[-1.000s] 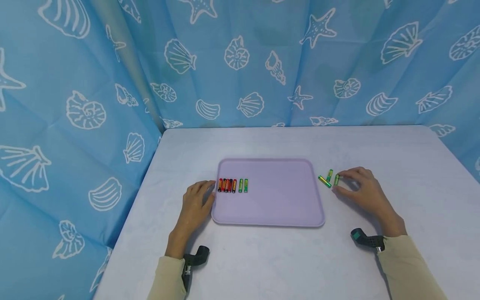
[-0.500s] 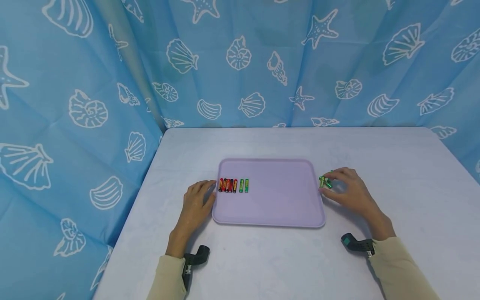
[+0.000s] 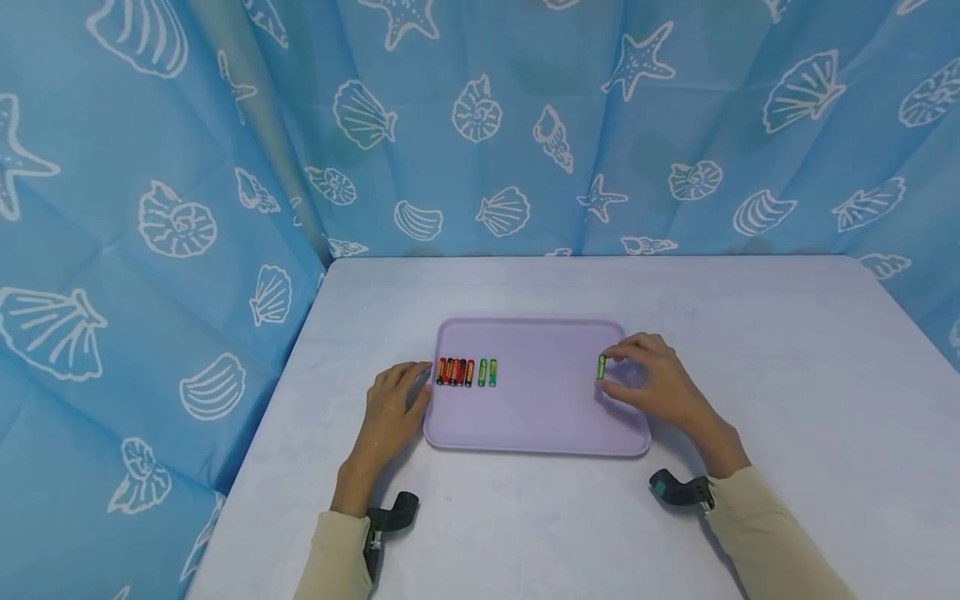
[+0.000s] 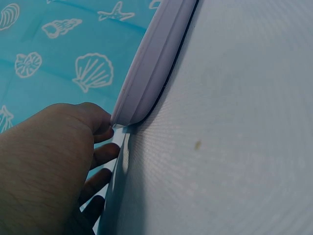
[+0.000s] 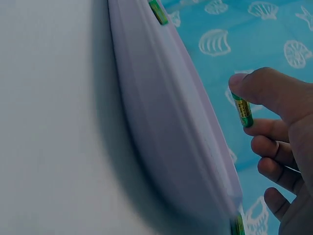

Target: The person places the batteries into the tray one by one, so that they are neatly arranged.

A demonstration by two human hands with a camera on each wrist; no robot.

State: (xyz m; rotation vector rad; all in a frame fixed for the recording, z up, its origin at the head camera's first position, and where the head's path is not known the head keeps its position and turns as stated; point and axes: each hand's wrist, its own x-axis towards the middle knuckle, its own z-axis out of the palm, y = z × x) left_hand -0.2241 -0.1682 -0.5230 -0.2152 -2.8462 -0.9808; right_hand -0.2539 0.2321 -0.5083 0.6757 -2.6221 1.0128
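Note:
A green battery [image 3: 601,367] is pinched end to end between the thumb and a finger of my right hand [image 3: 660,385], over the right part of the lilac tray [image 3: 536,452]. In the right wrist view this battery [image 5: 243,111] hangs above the tray's rim. My left hand [image 3: 390,408] rests by the tray's left edge, its fingers loose; the left wrist view has the thumb touching the tray's corner [image 4: 142,83]. Several red-and-black batteries [image 3: 454,372] lie side by side at the tray's left. Beside them lie two green batteries [image 3: 487,372], set apart from the red group.
Past the tray's edge, part of another green battery [image 5: 237,225] shows in the right wrist view; the head view hides that spot behind the right hand. A white cloth covers the table [image 3: 525,533]. Blue shell-patterned curtains [image 3: 540,167] hang behind and to the left.
With the green battery pinched, my right hand has moved left from beside the tray to over its right part. The left hand has stayed at the tray's edge.

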